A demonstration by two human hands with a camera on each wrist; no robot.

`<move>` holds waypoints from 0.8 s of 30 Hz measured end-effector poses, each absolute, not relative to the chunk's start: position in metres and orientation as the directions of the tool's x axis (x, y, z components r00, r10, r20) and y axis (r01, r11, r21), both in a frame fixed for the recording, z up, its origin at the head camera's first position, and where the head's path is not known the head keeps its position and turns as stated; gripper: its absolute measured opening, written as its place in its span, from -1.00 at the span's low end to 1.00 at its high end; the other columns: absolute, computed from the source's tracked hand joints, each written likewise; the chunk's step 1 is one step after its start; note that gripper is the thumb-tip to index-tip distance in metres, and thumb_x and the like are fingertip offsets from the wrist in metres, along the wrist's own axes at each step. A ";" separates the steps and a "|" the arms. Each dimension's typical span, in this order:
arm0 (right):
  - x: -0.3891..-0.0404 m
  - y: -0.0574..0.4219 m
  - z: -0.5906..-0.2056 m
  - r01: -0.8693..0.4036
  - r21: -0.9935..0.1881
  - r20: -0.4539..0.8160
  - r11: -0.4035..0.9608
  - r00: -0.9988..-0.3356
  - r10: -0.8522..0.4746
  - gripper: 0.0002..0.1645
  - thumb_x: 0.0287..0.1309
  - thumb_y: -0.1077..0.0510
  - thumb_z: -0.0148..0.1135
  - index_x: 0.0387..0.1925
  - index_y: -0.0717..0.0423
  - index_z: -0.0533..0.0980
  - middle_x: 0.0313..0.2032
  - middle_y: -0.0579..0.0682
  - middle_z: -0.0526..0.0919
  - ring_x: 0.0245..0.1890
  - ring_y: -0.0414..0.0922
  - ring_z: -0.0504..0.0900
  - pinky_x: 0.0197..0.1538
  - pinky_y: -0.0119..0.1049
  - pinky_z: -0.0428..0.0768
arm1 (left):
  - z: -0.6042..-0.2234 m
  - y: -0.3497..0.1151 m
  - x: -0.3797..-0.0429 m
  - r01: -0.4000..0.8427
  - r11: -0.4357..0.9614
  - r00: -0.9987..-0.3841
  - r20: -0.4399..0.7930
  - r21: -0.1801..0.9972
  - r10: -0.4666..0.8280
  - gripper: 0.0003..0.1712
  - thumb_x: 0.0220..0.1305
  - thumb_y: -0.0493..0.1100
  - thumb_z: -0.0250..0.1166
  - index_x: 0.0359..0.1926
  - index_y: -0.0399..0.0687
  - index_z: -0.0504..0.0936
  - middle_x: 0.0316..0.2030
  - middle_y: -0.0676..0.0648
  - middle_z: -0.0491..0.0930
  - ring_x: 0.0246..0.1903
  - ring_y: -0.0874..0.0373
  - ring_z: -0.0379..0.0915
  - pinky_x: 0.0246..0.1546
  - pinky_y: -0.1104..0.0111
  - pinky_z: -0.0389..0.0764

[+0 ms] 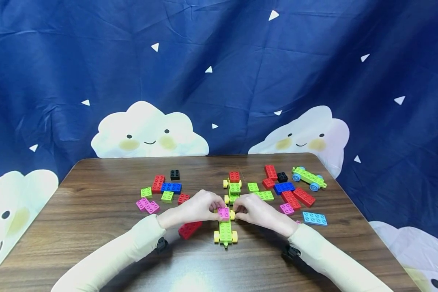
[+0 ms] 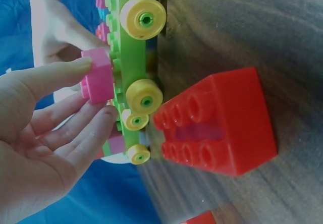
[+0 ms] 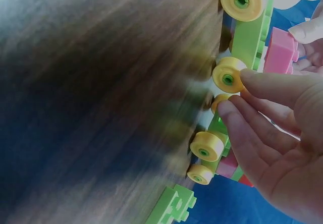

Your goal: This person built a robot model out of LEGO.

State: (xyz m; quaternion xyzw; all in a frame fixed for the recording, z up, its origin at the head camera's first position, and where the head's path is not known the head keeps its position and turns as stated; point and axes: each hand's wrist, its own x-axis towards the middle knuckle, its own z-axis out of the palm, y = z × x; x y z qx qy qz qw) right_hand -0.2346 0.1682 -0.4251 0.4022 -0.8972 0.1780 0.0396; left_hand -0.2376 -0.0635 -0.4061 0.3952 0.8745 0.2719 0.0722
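Note:
A pink brick (image 1: 224, 213) is pinched between the thumb and fingers of my left hand (image 1: 202, 206). It is held at the studded top of a green wheeled base (image 1: 225, 232); whether the studs have joined I cannot tell. My right hand (image 1: 256, 209) is on the far side of the base, its thumb and fingertips around a yellow wheel (image 3: 229, 74). Farther back along the same line stand more green wheeled bases (image 1: 235, 188), with a red brick (image 1: 234, 176) at the far end. Beneath my left wrist lies a red brick (image 2: 227, 125).
To the left sit loose bricks, among them a blue one (image 1: 171, 187) and a black one (image 1: 174, 174). Right of the line are red bricks (image 1: 303, 197), a light blue brick (image 1: 315, 218) and a green base with blue wheels (image 1: 308, 178). A patterned blue cloth (image 1: 219, 81) hangs behind the table.

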 end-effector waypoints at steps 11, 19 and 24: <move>-0.234 0.165 -0.430 -0.704 -0.318 0.223 0.635 -0.706 -0.672 -0.87 0.01 0.23 0.48 -0.41 0.07 0.63 -0.44 -0.10 0.72 -0.44 -0.31 0.59 -0.33 -0.48 0.57 | -0.412 -0.060 -0.235 0.682 0.528 -0.660 0.114 0.507 0.743 -0.75 0.14 -0.17 0.46 -0.14 -0.14 0.72 -0.25 -0.06 0.75 -0.28 0.12 0.67 -0.24 0.44 0.68; -0.234 0.165 -0.431 -0.697 -0.329 0.216 0.638 -0.713 -0.667 -0.87 0.02 0.23 0.47 -0.42 0.06 0.62 -0.45 -0.10 0.71 -0.46 -0.34 0.57 -0.36 -0.50 0.55 | -0.414 -0.058 -0.234 0.700 0.533 -0.657 0.136 0.476 0.741 -0.77 0.14 -0.17 0.46 -0.17 -0.13 0.72 -0.29 -0.03 0.74 -0.30 0.13 0.66 -0.27 0.54 0.60; -0.234 0.164 -0.430 -0.689 -0.337 0.202 0.642 -0.719 -0.665 -0.88 0.03 0.23 0.46 -0.41 0.07 0.62 -0.45 -0.10 0.71 -0.46 -0.34 0.56 -0.36 -0.51 0.55 | -0.414 -0.058 -0.233 0.699 0.524 -0.654 0.141 0.486 0.743 -0.75 0.17 -0.11 0.45 -0.17 -0.14 0.72 -0.29 -0.03 0.77 -0.29 0.14 0.69 -0.27 0.52 0.63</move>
